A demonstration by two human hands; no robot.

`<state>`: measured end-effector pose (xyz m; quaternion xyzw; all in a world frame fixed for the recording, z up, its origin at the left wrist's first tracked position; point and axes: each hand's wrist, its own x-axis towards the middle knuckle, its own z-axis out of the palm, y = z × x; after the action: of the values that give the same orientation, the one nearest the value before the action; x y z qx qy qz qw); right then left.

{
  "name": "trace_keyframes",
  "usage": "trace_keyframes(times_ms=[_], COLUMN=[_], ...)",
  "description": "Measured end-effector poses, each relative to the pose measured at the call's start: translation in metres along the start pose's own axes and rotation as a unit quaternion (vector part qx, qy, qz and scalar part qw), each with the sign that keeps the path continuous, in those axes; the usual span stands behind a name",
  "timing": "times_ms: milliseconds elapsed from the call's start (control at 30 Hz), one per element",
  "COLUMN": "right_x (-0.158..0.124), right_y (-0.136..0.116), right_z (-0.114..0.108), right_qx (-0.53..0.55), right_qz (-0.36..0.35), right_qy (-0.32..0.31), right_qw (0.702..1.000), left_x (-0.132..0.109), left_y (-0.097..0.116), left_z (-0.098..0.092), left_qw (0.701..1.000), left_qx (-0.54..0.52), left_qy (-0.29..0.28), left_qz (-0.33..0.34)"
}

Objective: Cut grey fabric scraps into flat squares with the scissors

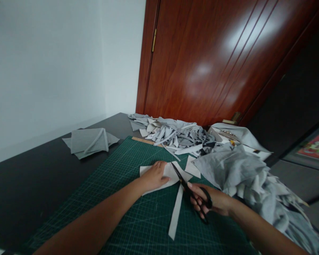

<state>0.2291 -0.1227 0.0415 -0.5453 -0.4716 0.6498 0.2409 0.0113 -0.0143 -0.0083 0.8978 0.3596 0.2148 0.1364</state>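
My left hand (154,176) lies flat on a pale piece of fabric (172,172), pressing it onto the green cutting mat (117,198). In my right hand (202,198) is a pair of black scissors (184,183), fingers through the handles. Their blades point up and left and lie across the fabric's right part. A narrow fabric strip (176,214) hangs down toward me from beside the blades and rests on the mat. Just beyond the blades sits a small pale fabric scrap (192,167).
A heap of grey fabric scraps (172,132) covers the table's far end, beside a wooden ruler (146,141). Larger grey cloth (234,166) piles up on the right, near a white box (220,136). Folded grey pieces (89,141) lie on the black table (23,177) at left.
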Motion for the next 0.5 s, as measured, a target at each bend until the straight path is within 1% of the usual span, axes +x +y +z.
trace_keyframes(times_ms=[167, 333, 500], right_x=[0.009, 0.017, 0.021], right_y=[-0.007, -0.011, -0.009], right_z=[-0.004, -0.005, -0.001], right_qx=[-0.005, -0.013, -0.034], right_qz=[0.007, 0.007, -0.019], right_qy=[-0.005, 0.006, 0.013], right_qw=[1.0, 1.0, 0.999], left_x=[0.0, -0.001, 0.0], left_y=[-0.001, 0.0, -0.001], left_z=[0.0, -0.001, 0.0], left_qw=[1.0, 1.0, 1.0], left_qx=[-0.01, -0.014, -0.006], left_qy=[0.005, 0.001, -0.001], left_qz=[-0.001, 0.002, 0.001])
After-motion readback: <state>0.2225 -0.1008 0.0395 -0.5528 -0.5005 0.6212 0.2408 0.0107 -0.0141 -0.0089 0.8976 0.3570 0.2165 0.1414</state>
